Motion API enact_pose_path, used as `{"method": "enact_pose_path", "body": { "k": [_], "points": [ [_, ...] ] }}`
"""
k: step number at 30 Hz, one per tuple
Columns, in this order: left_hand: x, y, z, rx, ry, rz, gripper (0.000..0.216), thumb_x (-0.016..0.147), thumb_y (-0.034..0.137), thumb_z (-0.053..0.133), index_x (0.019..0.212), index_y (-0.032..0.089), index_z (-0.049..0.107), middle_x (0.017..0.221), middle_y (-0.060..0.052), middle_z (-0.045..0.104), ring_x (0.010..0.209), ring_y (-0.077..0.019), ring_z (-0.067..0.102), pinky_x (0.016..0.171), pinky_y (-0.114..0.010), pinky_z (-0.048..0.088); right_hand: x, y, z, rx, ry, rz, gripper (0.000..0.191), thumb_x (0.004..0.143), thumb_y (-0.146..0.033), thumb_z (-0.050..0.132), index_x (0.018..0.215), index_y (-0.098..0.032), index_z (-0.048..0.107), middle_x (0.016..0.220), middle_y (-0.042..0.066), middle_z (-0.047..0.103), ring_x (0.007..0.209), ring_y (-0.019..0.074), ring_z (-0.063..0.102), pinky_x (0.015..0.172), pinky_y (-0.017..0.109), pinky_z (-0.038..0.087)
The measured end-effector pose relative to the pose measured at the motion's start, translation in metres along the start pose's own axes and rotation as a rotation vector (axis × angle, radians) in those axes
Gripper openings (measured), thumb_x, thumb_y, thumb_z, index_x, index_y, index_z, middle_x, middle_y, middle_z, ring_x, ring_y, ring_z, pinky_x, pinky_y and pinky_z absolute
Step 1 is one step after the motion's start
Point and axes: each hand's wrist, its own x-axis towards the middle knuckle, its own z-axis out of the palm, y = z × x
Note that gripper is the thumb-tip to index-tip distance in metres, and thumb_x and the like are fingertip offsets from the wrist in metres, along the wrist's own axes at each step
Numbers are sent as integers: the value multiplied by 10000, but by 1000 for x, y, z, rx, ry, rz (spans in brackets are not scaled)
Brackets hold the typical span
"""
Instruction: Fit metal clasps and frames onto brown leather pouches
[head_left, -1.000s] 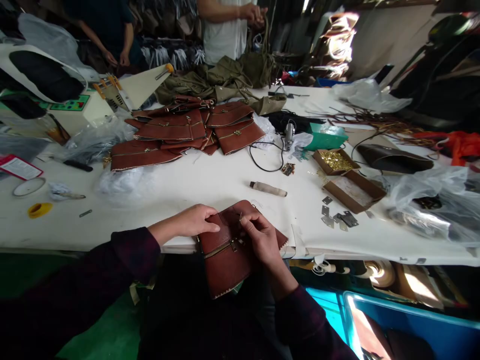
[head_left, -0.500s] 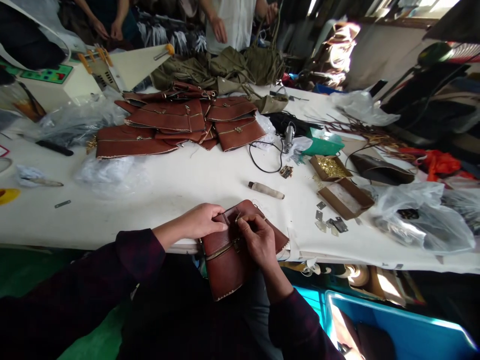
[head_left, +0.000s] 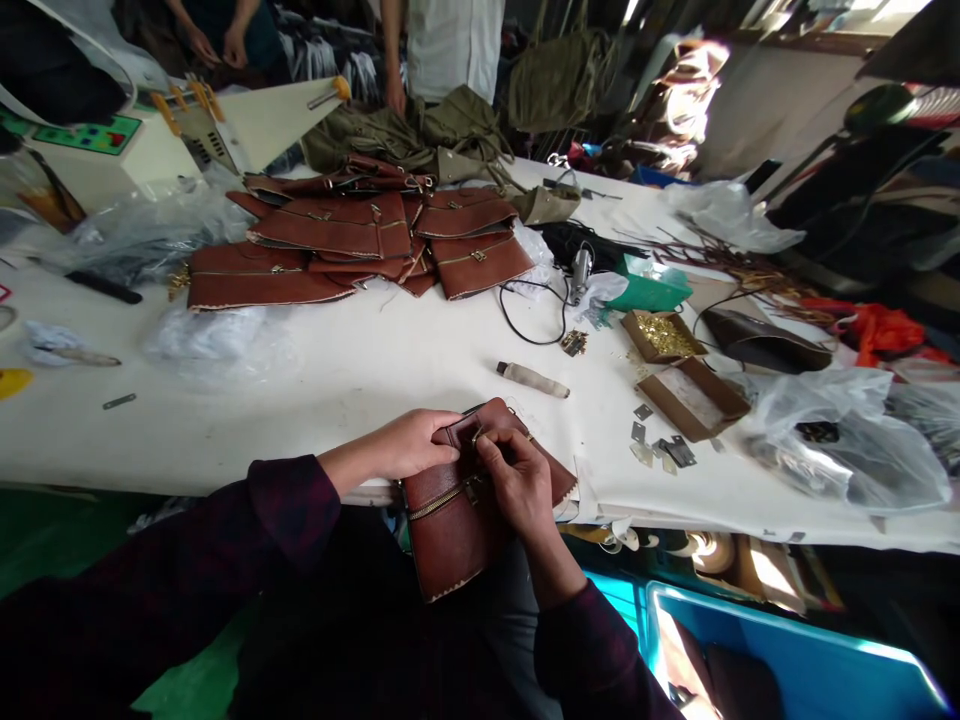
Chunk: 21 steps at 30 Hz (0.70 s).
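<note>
While left fingers (head_left: 442, 455) hold a pouch (head_left: 450, 550) and right fingers (head_left: 501, 440) pinch a fitting (head_left: 477, 435), a wrapped rod (head_left: 535, 380) and boxes (head_left: 671, 410) lie beyond.

A reddish-brown leather bag piece (head_left: 444, 550) lies slanted across the near edge of the white table (head_left: 225, 430), its pale, zigzag-cut bottom hanging past it. A brass-toothed zipper (head_left: 437, 500) crosses its front, below a small metal piece (head_left: 476, 436)

place: leather-goods workshop | pile of brown zipped leather pieces (head_left: 326, 232) beyond left hand (head_left: 412, 445) | brass-coloured bits (head_left: 664, 337), metal plates (head_left: 679, 452) right of right hand (head_left: 517, 475) | button-panel machine (head_left: 159, 168) far left of grip | olive bags (head_left: 463, 128) behind pile
</note>
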Motion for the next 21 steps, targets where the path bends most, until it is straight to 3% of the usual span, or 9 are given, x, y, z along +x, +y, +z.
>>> {"method": "enact_pose_path", "body": {
  "k": [9,16,21],
  "points": [
    [-10,17,8,142,89,114,355,856,245,680,1191,193,784,907,-35,797,980,-271,728,896,-306,546,-1,-15,-7,-229,7,-145,188,978,-377,706,871,-226,735,844,20,730,805,211,643,783,336,511],
    [-11,24,14,88,88,115,294,861,244,670,1119,176,795,855,-17,766,890,-236,710,822,-280,532,-5,-20,-9,-168,-5,-120,200,980,-385,709,869,-219,724,821,10,698,770,192,616,743,323,490],
    [-10,24,6,49,39,34,240,817,303,712,996,165,792,805,4,719,777,-202,653,730,-268,493,0,-15,-16,-113,-68,-97,199,956,-404,743,884,-219,735,837,10,714,773,192,620,763,328,493]
  ]
}}
